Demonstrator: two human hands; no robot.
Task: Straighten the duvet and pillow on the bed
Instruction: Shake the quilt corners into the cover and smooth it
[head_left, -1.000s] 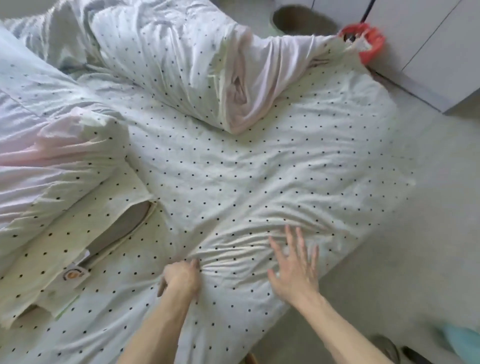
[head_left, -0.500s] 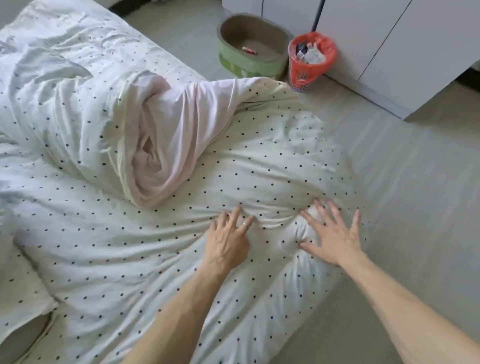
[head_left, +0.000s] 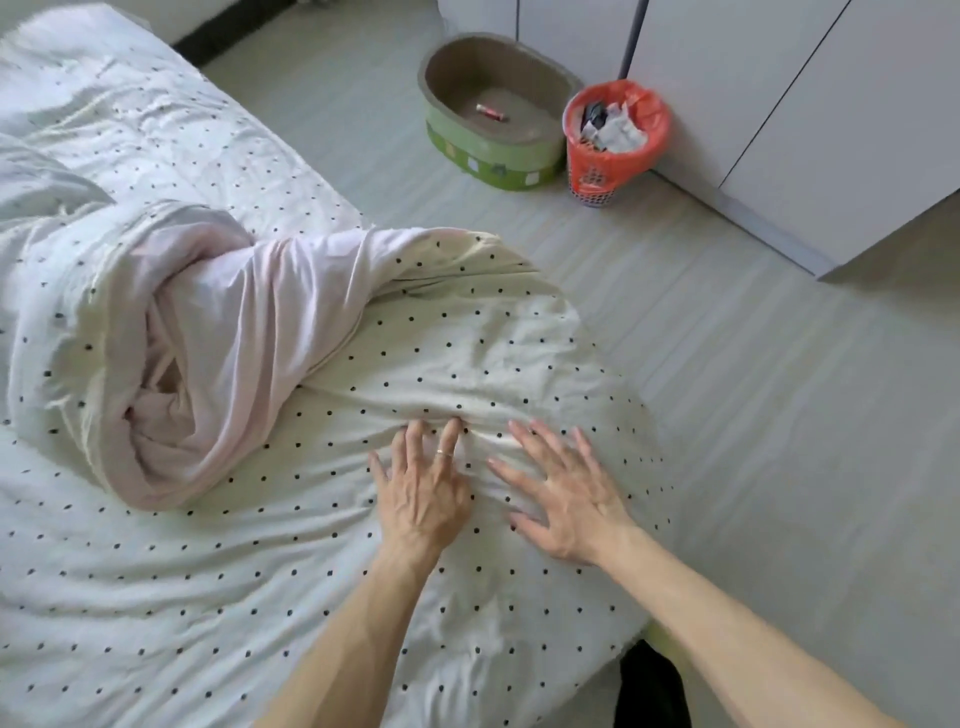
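Duvet (head_left: 218, 561): looking soft, light; creasing near the bed's (head_left: 218, 150) edge.
Hands: left hand (head_left: 423, 499), right hand (head_left: 566, 501) pressing flat, fingers spread, gripping nothing.
Hold: probably rolled fold's (head_left: 208, 364) hem.

Flat on the duvet (head_left: 311, 571) near its right edge: left hand (head_left: 423, 499) just left of right hand (head_left: 566, 499), close but apart. Left of both, a bunched roll (head_left: 197, 364). Behind, on the floor (head_left: 727, 364): tub (head_left: 488, 156), with bin (head_left: 605, 169) just right of it, before the cupboards (head_left: 831, 130).
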